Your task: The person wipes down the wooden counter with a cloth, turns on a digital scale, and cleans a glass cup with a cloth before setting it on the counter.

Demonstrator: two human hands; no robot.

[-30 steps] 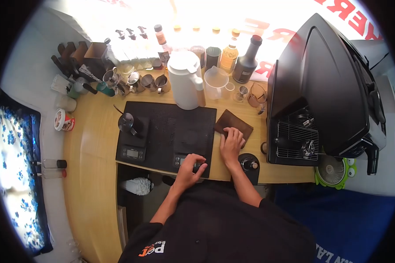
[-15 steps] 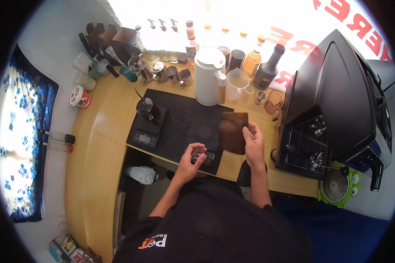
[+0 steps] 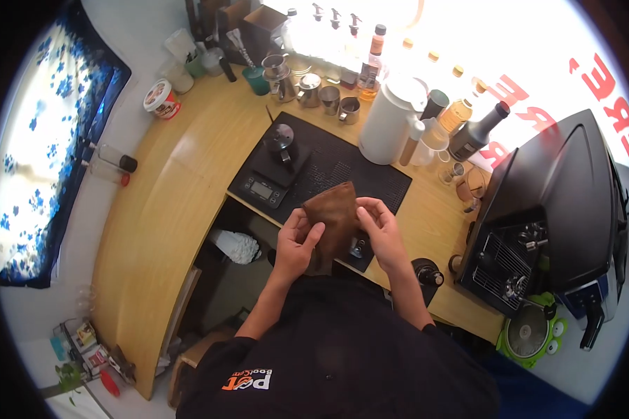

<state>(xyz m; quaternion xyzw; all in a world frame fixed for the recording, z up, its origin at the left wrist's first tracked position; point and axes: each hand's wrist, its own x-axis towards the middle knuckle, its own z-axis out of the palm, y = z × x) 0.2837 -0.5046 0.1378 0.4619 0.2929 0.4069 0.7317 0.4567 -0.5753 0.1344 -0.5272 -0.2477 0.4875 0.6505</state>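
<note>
Cloth (image 3: pixel 334 218) moved between left hand (image 3: pixel 293 246) and right hand (image 3: pixel 384 236) — partly hiding mat (image 3: pixel 379 180).

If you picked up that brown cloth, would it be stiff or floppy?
Probably floppy: the brown cloth slants and narrows below the left hand and right hand, rather than staying square. Likely light, as fingertips at its edges seem enough. Its dull surface suggests little slipperiness, though that's a guess.

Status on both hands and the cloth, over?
Left hand, right hand: both on cloth, one at each side. Cloth held up over mat, partly folded. Jug beyond, apart from hands; doesn't look in the way.
</note>
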